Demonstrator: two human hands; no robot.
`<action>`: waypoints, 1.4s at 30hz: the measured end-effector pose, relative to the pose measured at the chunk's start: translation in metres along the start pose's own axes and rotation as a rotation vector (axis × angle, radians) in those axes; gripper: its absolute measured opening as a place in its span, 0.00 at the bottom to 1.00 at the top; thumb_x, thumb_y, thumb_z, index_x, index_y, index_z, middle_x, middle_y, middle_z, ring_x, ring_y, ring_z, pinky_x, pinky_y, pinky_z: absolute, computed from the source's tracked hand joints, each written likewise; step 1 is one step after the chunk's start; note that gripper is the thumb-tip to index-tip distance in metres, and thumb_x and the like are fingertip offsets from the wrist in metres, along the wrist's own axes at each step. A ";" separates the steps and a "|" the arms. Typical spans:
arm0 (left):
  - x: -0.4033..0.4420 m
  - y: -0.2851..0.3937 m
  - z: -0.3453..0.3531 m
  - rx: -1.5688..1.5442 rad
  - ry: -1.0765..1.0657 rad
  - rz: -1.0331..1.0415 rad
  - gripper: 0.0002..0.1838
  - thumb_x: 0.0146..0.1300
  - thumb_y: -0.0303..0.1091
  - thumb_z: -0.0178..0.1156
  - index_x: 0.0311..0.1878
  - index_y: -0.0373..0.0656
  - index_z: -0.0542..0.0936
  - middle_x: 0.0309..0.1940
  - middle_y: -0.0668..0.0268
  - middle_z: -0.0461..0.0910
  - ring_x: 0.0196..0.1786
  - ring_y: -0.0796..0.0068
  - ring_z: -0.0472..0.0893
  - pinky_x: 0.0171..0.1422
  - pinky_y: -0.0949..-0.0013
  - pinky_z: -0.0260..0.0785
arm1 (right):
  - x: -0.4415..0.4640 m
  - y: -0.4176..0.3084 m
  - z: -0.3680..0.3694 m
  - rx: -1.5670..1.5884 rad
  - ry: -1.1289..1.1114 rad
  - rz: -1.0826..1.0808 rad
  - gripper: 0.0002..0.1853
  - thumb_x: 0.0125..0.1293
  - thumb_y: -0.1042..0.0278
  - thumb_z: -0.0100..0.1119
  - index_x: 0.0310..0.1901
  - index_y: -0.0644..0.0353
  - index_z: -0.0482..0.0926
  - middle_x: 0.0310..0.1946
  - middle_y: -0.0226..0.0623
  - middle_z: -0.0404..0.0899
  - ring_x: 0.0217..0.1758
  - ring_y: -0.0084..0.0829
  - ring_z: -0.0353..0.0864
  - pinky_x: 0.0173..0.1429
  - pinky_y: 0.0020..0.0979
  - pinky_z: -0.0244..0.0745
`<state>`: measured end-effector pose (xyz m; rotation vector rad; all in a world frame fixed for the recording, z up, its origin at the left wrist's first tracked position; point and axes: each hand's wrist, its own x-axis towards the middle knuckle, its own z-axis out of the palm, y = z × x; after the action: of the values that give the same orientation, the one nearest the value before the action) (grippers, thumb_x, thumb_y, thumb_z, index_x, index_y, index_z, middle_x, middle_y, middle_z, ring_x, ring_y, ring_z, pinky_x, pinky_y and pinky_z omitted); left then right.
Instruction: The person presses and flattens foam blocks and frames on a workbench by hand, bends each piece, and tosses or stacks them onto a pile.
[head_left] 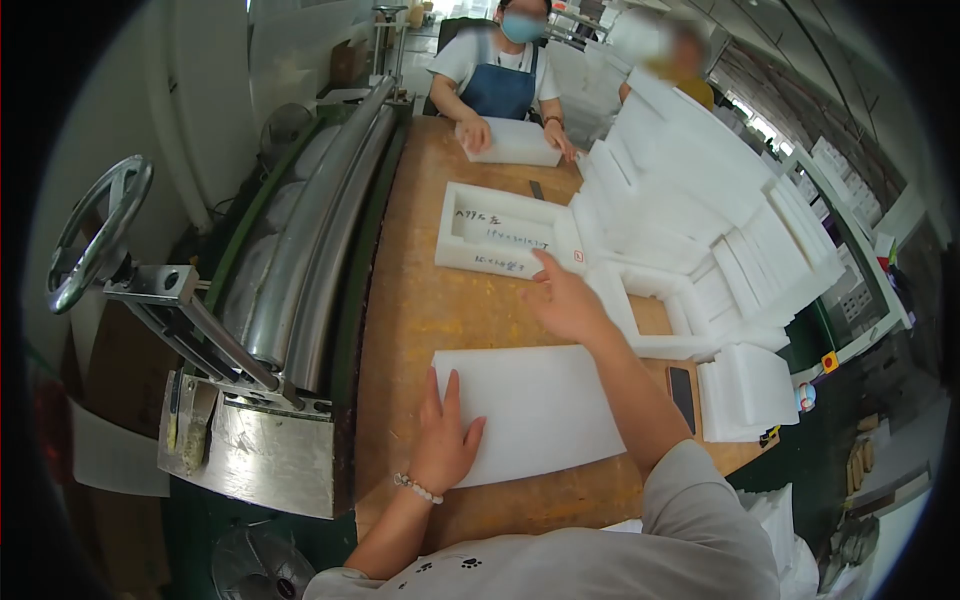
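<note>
My left hand (447, 437) lies with spread fingers on the left part of a white foam sheet (540, 410), which rests flat on the wooden table in front of me. My right hand (565, 298) reaches past the sheet's far edge, its index finger stretched out toward a white foam tray (455, 250) and the other fingers partly bent. Nothing shows in its grasp. Dark handwriting marks the tray's floor and front rim, and a small red label is at its right corner. Whether the fingertip touches the tray I cannot tell.
A roller machine (335, 220) with a handwheel (100, 235) runs along the left. Stacked white foam pieces (690, 180) and a foam frame (660, 345) stand right, near a phone (681, 398). Across the wooden table (400, 310), a masked co-worker handles a foam block (515, 145).
</note>
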<state>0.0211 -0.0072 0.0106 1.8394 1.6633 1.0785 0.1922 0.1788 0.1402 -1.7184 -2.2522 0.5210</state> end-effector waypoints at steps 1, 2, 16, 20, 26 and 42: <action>0.001 0.000 -0.001 0.001 0.004 0.000 0.39 0.69 0.36 0.61 0.77 0.33 0.56 0.77 0.32 0.46 0.74 0.31 0.61 0.74 0.48 0.60 | 0.000 -0.004 0.013 0.011 -0.030 -0.046 0.35 0.68 0.56 0.60 0.74 0.55 0.63 0.57 0.43 0.80 0.48 0.37 0.82 0.54 0.34 0.76; 0.002 0.000 0.000 -0.013 0.001 -0.011 0.39 0.69 0.37 0.61 0.77 0.33 0.57 0.77 0.32 0.46 0.74 0.31 0.60 0.75 0.47 0.60 | -0.003 -0.005 0.026 0.022 -0.059 -0.091 0.35 0.68 0.56 0.61 0.74 0.57 0.64 0.57 0.43 0.80 0.49 0.38 0.82 0.54 0.33 0.76; 0.043 0.034 0.001 0.358 -0.047 0.038 0.35 0.75 0.51 0.48 0.77 0.37 0.60 0.80 0.54 0.54 0.82 0.53 0.55 0.79 0.29 0.39 | -0.081 0.032 0.106 -0.081 0.214 -0.552 0.25 0.72 0.66 0.54 0.69 0.57 0.69 0.63 0.43 0.75 0.68 0.45 0.73 0.76 0.64 0.49; 0.067 0.026 0.012 0.384 -0.123 -0.058 0.35 0.77 0.53 0.41 0.77 0.38 0.60 0.80 0.58 0.57 0.83 0.61 0.52 0.81 0.31 0.32 | -0.055 0.027 0.090 0.010 -0.073 -0.461 0.19 0.73 0.63 0.51 0.62 0.58 0.74 0.62 0.42 0.77 0.64 0.45 0.75 0.78 0.62 0.50; 0.073 0.024 0.010 0.556 -0.214 -0.103 0.36 0.77 0.53 0.40 0.79 0.38 0.57 0.82 0.60 0.50 0.85 0.66 0.46 0.83 0.35 0.27 | -0.025 0.036 0.110 -0.147 -0.004 -0.375 0.23 0.76 0.54 0.45 0.65 0.56 0.74 0.57 0.44 0.82 0.60 0.48 0.78 0.77 0.56 0.55; 0.039 0.004 -0.006 0.532 -0.075 -0.081 0.40 0.74 0.52 0.47 0.79 0.34 0.53 0.82 0.56 0.51 0.85 0.61 0.47 0.81 0.31 0.26 | -0.052 0.141 0.043 0.067 0.033 -0.238 0.22 0.74 0.55 0.52 0.63 0.56 0.75 0.54 0.39 0.82 0.56 0.43 0.79 0.70 0.42 0.66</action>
<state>0.0179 0.0285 0.0268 2.0651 2.1009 0.5525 0.3111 0.1566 0.0410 -1.3924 -2.3446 0.5041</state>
